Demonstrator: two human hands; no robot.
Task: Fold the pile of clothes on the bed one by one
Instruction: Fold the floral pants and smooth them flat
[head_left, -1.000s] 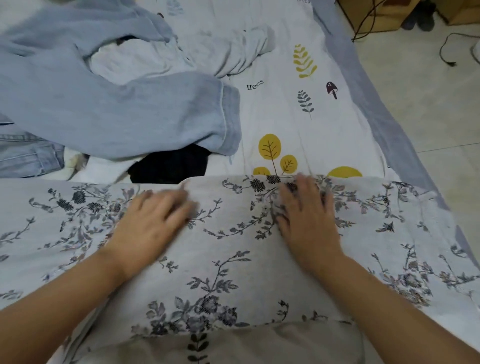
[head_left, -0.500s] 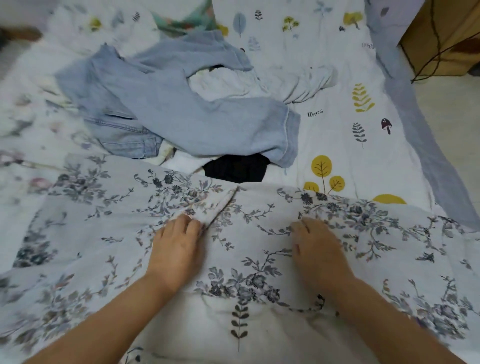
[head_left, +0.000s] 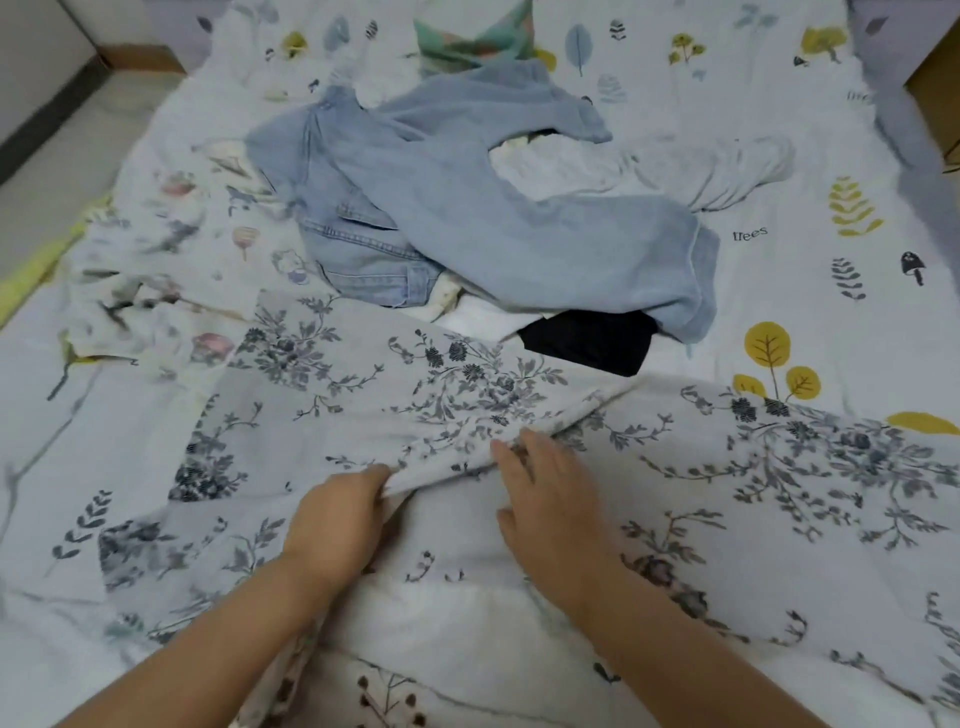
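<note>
Clothes (head_left: 498, 218) lie heaped in the middle of the bed (head_left: 810, 171), beyond the person's arms, while one piece is spread flat across the near side: a pale grey floral garment (head_left: 322, 384) printed with dark blue-grey sprigs and blossoms. On the left it lies fairly smooth, its far corner reaching toward the pile. The left hand (head_left: 335, 519) grips the lifted edge of a fold in this cloth, fingers curled under the fabric and thumb on top. From there a raised crease runs diagonally up and to the right. The right hand (head_left: 550, 499) rests just beside it, fingers nearly straight and flat on the cloth, their tips tucked at the same fold (how far under, I cannot tell). Further right the floral fabric stretches wide to the picture's edge, lightly rumpled.

Behind, the heap shows light blue denim jeans (head_left: 358, 244) at its left, a soft blue sweatshirt (head_left: 519, 228) draped over them, white pieces (head_left: 582, 166) peeking through, and a black garment (head_left: 587, 340) at the near edge, touching the floral cloth. A green patterned cloth (head_left: 467, 41) sits at the far end.
</note>
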